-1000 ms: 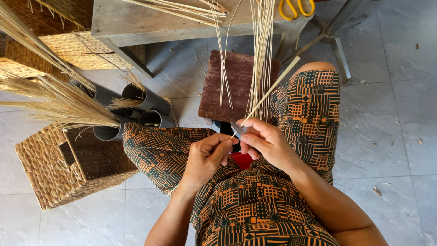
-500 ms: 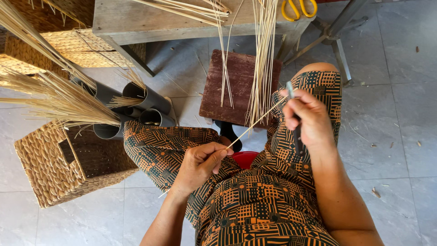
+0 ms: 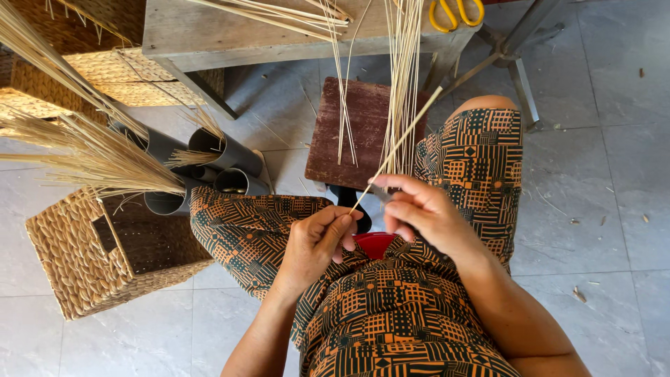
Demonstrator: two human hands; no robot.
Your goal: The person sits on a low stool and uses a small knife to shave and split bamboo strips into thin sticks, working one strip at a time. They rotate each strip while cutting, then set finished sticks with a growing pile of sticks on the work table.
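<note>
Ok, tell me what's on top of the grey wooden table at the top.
On the grey wooden table lie pale straw stalks, some hanging over its front edge, and yellow-handled scissors. The table's far part is cut off by the picture's edge, so anything there is unseen.

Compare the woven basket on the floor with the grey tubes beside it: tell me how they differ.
The woven basket is boxy, tan and plaited, with a cut-out handle; the grey tubes are round, smooth and plain. The basket lies tipped on its side with no stalks showing inside; the tubes lean at a slant and hold bundles of dry stalks. Both rest on the tiled floor at the person's left.
</note>
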